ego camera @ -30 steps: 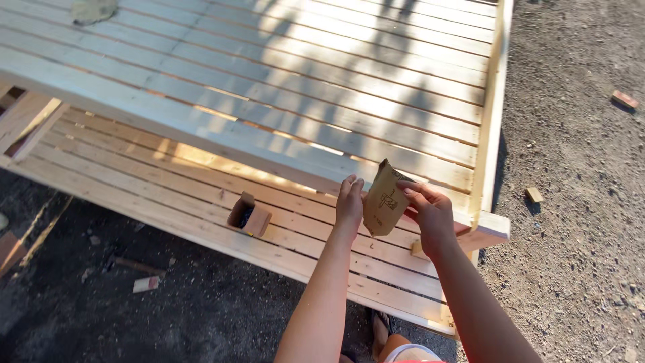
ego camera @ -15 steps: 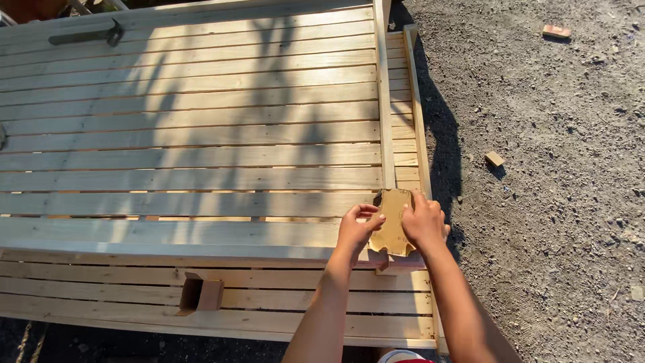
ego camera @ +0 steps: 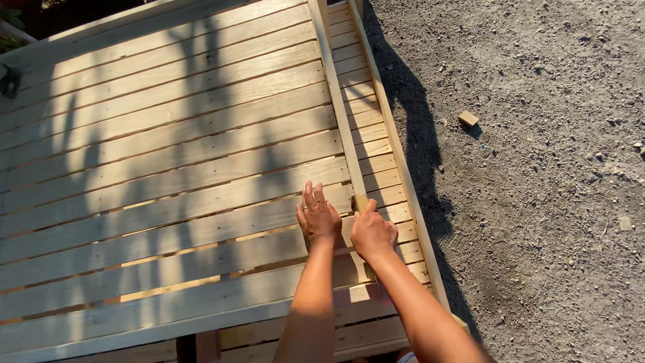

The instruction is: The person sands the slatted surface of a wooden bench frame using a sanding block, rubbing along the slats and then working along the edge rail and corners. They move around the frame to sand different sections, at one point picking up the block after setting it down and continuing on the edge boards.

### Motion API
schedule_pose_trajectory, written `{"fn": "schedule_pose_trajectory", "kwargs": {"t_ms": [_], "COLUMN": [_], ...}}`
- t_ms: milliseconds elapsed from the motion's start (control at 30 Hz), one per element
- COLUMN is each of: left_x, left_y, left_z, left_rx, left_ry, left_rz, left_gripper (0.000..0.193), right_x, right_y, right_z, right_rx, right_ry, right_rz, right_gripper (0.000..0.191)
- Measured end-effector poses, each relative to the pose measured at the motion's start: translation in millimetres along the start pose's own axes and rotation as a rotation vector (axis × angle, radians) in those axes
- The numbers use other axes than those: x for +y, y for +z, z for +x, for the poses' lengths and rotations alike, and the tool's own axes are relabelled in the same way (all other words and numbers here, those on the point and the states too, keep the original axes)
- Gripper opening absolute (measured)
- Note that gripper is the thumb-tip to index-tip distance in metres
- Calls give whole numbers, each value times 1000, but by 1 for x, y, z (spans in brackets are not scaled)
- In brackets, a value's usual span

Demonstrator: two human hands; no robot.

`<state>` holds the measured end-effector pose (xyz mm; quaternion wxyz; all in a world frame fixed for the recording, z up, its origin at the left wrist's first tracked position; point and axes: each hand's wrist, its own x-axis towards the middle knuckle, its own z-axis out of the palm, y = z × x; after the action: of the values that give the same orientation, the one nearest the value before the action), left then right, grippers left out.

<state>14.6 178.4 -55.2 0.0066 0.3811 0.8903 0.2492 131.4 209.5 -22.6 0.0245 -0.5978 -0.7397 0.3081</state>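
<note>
Pressing hands: 2 bare hands lie side by side on a slatted wooden frame, forearms entering from 6 o'clock.
Left hand (ego camera: 318, 218): palm down and flat on a slat, fingers straight, close together and pointing toward 12 o'clock; it holds nothing.
Right hand (ego camera: 371, 234): just beside the left at its 3 o'clock, fingers curled down over a small tan sanding piece (ego camera: 360, 202), thumb along its side.
Sanding piece: only its far end shows, poking out at 12 o'clock of the right hand, lying against the raised rail.
Raised rail (ego camera: 336, 101): a narrow upright strip running from the hands away toward 12 o'clock.
Slatted wooden frame (ego camera: 168, 154): pale boards with thin gaps, streaked by shadows, spreading toward 9 and 11 o'clock.
Dirt ground (ego camera: 551, 202): grey, pebbly, filling the 3 o'clock side.
Wood offcut (ego camera: 468, 119): small block on the dirt, well apart, toward 1 o'clock.
</note>
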Motion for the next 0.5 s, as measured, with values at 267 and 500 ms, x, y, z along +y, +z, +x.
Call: {"fn": "schedule_pose_trajectory", "kwargs": {"t_ms": [267, 500], "left_x": [-17, -27], "left_y": [22, 34], "left_z": [59, 49], "left_rx": [-246, -226], "left_ry": [30, 40], "left_rz": [266, 290], "left_gripper": [71, 72], "right_x": [-41, -109], "right_y": [-9, -42], "right_z": [89, 208], "right_rx": [66, 20], "right_ry": [-11, -36], "right_rz": [-97, -57], "right_gripper": [52, 43]}}
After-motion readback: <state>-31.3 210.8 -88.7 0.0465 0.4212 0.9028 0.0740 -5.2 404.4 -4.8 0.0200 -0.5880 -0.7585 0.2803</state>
